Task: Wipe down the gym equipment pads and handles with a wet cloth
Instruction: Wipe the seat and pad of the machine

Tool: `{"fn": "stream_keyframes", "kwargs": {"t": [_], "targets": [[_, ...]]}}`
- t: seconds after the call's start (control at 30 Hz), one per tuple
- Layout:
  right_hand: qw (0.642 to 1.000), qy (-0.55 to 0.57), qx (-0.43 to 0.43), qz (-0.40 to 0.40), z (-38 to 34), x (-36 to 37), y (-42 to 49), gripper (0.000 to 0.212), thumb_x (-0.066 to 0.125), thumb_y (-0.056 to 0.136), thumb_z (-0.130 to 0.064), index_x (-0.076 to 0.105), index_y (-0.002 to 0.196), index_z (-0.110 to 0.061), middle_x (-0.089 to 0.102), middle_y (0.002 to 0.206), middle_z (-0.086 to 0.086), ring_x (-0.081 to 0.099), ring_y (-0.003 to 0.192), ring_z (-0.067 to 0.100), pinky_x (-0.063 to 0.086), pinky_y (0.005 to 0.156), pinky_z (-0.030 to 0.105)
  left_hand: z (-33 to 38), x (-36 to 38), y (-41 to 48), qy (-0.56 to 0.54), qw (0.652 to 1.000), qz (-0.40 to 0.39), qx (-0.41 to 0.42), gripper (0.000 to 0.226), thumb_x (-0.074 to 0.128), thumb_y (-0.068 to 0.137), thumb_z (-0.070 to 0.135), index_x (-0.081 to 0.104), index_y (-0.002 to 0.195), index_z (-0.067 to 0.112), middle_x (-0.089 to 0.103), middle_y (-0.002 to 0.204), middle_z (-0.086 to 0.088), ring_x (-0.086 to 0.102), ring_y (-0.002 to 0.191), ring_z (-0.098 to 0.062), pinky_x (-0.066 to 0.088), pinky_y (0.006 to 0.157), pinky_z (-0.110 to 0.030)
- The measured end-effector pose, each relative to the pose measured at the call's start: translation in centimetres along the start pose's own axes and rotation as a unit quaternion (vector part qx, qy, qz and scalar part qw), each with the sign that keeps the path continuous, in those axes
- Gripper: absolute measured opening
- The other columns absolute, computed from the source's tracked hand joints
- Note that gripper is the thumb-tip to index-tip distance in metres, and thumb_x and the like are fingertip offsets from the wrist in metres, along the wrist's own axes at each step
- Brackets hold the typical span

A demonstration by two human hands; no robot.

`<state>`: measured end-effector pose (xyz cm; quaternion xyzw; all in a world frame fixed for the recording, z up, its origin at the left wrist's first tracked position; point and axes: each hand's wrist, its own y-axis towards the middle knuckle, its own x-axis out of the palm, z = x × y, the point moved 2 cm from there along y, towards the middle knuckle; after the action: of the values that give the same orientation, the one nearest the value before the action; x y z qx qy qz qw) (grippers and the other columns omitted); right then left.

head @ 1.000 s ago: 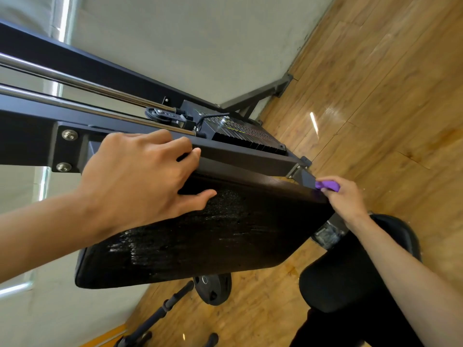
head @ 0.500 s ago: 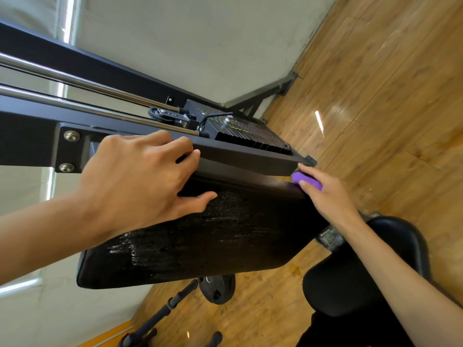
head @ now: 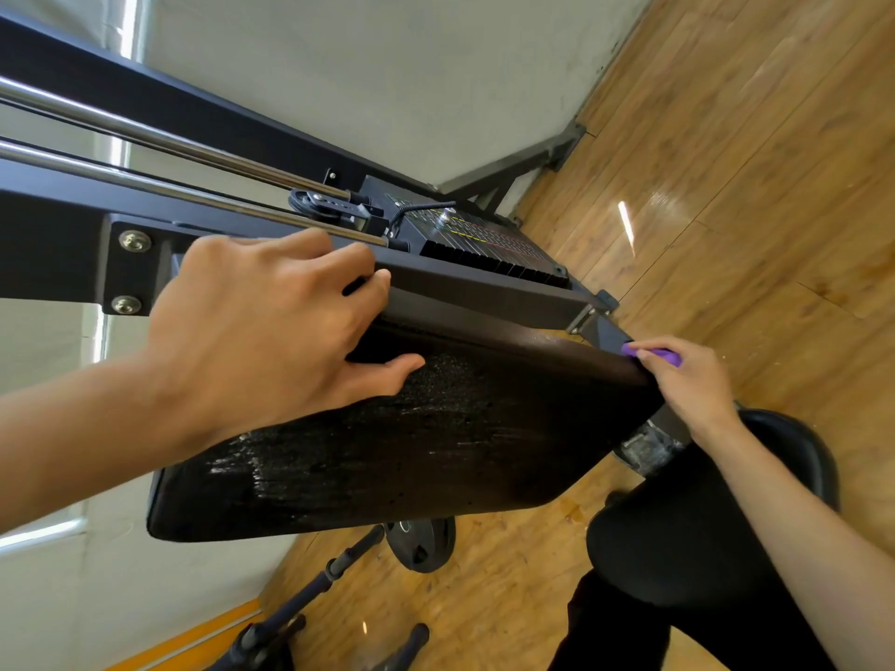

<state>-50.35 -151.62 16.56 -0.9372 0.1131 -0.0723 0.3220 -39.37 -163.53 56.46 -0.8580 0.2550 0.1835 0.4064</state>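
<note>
A long black back pad (head: 436, 452) of a gym machine fills the middle of the view, its surface streaked with wet sheen. My left hand (head: 271, 331) grips the pad's upper edge, fingers curled over the top and thumb lying on the face. My right hand (head: 687, 380) holds a purple cloth (head: 651, 355) against the pad's far lower corner; most of the cloth is hidden under the fingers. A black round seat pad (head: 717, 515) sits below my right forearm.
The machine's dark steel frame (head: 484, 288), two chrome guide rods (head: 169, 138) and a weight stack (head: 484, 244) run along the wall. A weight plate (head: 421, 544) and a bar (head: 310, 593) lie on the wooden floor (head: 726, 186) under the pad.
My right hand slid the purple cloth up along the pad's far edge, then back down to the lower corner. My left hand kept its grip on the top edge.
</note>
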Motion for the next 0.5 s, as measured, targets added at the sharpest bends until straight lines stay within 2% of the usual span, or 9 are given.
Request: {"fn": "stream_keyframes", "kwargs": {"t": [0.07,0.1,0.17,0.23,0.3,0.33,0.4,0.5], "targets": [[0.999,-0.034,0.0,-0.004,-2.0,0.8,-0.3,0.023,0.064,0.098,-0.014,0.073,0.091,-0.035,0.068,0.099,-0.018,0.064,0.106,0.01,0.046,0.084,0.027,0.1,0.0,-0.1,0.0,1.0,-0.001,-0.003,0.085,0.021,0.101,0.076,0.073,0.115,0.01,0.068,0.103,-0.006,0.067,0.089,-0.031,0.03,0.054,-0.027],[0.999,-0.042,-0.032,-0.006,-3.9,1.5,-1.0,0.021,0.063,0.099,-0.015,0.072,0.096,-0.034,0.066,0.098,-0.021,0.062,0.102,0.002,0.047,0.087,0.026,0.1,0.0,-0.1,0.0,1.0,0.0,-0.004,0.086,0.018,0.101,0.076,0.073,0.114,0.01,0.067,0.104,-0.006,0.067,0.089,-0.031,0.03,0.054,-0.027],[0.988,-0.009,-0.155,-0.018,-9.3,2.9,-3.6,0.02,0.063,0.099,-0.016,0.074,0.107,-0.03,0.066,0.101,-0.025,0.06,0.1,-0.009,0.049,0.095,0.021,0.2,-0.1,0.0,0.0,1.0,-0.001,-0.004,0.089,0.015,0.1,0.077,0.073,0.113,0.011,0.067,0.106,-0.004,0.067,0.091,-0.03,0.029,0.055,-0.026],[0.963,0.065,-0.26,-0.034,-14.0,4.2,-6.6,0.021,0.063,0.099,-0.014,0.075,0.114,-0.022,0.071,0.107,-0.016,0.061,0.105,-0.008,0.046,0.095,0.012,0.1,-0.3,0.1,-0.003,1.0,-0.003,-0.001,0.09,0.014,0.099,0.078,0.073,0.115,0.012,0.067,0.108,-0.004,0.068,0.093,-0.03,0.029,0.054,-0.026],[0.94,0.066,-0.335,-0.025,-15.9,4.9,-8.2,0.022,0.063,0.099,-0.011,0.075,0.117,-0.017,0.072,0.109,-0.009,0.063,0.106,-0.002,0.046,0.093,0.012,0.1,-0.3,0.0,-0.007,1.0,-0.002,0.003,0.092,0.012,0.099,0.079,0.072,0.117,0.012,0.067,0.109,-0.004,0.068,0.095,-0.03,0.03,0.054,-0.026],[0.937,0.052,-0.346,-0.017,-15.4,4.8,-8.0,0.023,0.063,0.099,-0.011,0.075,0.117,-0.018,0.071,0.108,-0.008,0.063,0.105,0.0,0.047,0.093,0.013,0.1,-0.2,0.0,-0.005,1.0,0.003,0.007,0.093,0.01,0.099,0.079,0.072,0.118,0.012,0.066,0.11,-0.004,0.068,0.096,-0.03,0.03,0.055,-0.026],[0.961,0.019,-0.276,-0.013,-11.3,3.9,-6.1,0.024,0.061,0.1,-0.013,0.075,0.116,-0.023,0.069,0.107,-0.013,0.061,0.104,-0.002,0.049,0.095,0.02,0.1,-0.1,0.1,-0.005,1.0,0.001,0.013,0.095,0.006,0.098,0.079,0.07,0.12,0.013,0.066,0.113,-0.003,0.068,0.098,-0.029,0.027,0.055,-0.025],[0.996,-0.011,-0.086,-0.009,-4.1,0.9,-3.6,0.03,0.059,0.101,-0.014,0.074,0.104,-0.04,0.068,0.109,-0.018,0.06,0.108,0.001,0.05,0.102,0.035,0.1,-0.3,0.2,-0.003,1.0,-0.013,0.013,0.093,0.011,0.098,0.077,0.073,0.116,0.01,0.067,0.11,-0.006,0.069,0.093,-0.031,0.016,0.054,-0.022]]}}
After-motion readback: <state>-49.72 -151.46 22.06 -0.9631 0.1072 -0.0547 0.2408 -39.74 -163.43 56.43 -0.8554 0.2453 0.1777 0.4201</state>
